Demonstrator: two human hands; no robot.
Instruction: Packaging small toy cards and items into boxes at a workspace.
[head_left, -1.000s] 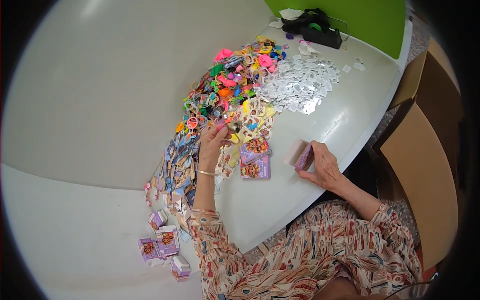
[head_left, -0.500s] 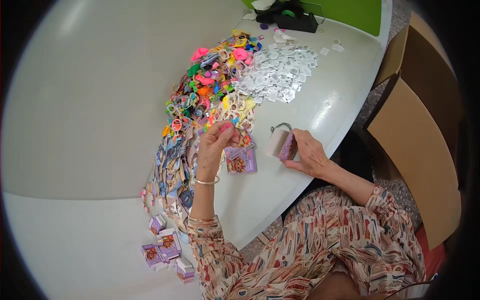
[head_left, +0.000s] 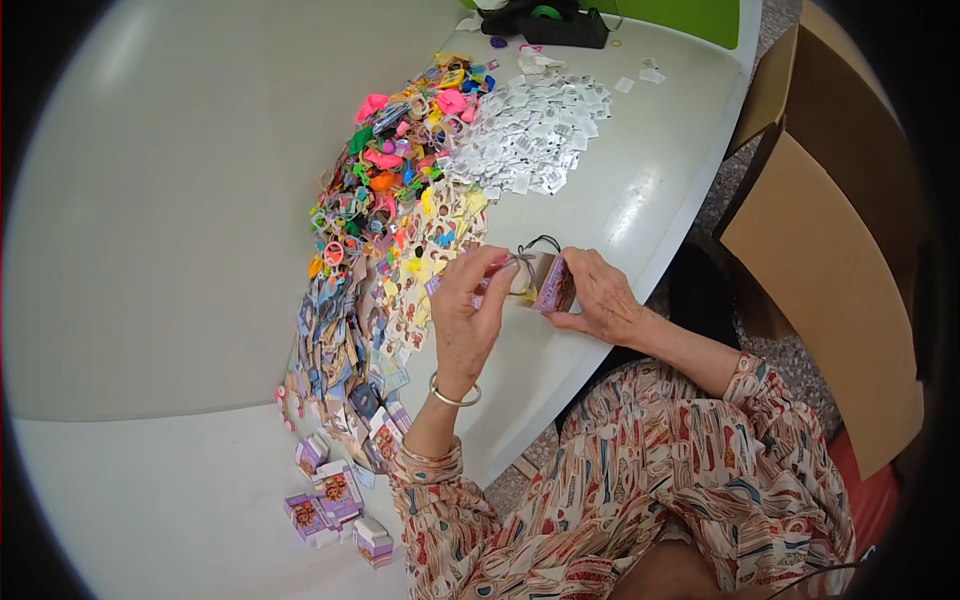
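Note:
My right hand (head_left: 605, 300) grips a small purple and white carton box (head_left: 552, 284) by its right side, fingers behind and thumb below. A thin black cord loop (head_left: 543, 240) sticks out at the box's far end. My left hand (head_left: 465, 318), with a bangle on its wrist, is at the left end of the box, its fingers pinched on small thin bits I cannot make out clearly. Behind that hand, purple printed card (head_left: 433, 286) shows in part; the rest is hidden.
Left of my hands spread heaps of colourful small trinkets (head_left: 385, 160), printed cutouts (head_left: 410, 290) and bluish folded papers (head_left: 335, 340). White square packets (head_left: 530, 130) lie beyond. Several small purple boxes (head_left: 338, 487) stand at lower left. A tape dispenser (head_left: 580, 28) sits far back; a cardboard carton (head_left: 815, 290) is right.
My left hand has moved right, from over the purple card to the box's left end, carrying small bits. My right hand still holds the box. The whole view has shifted slightly.

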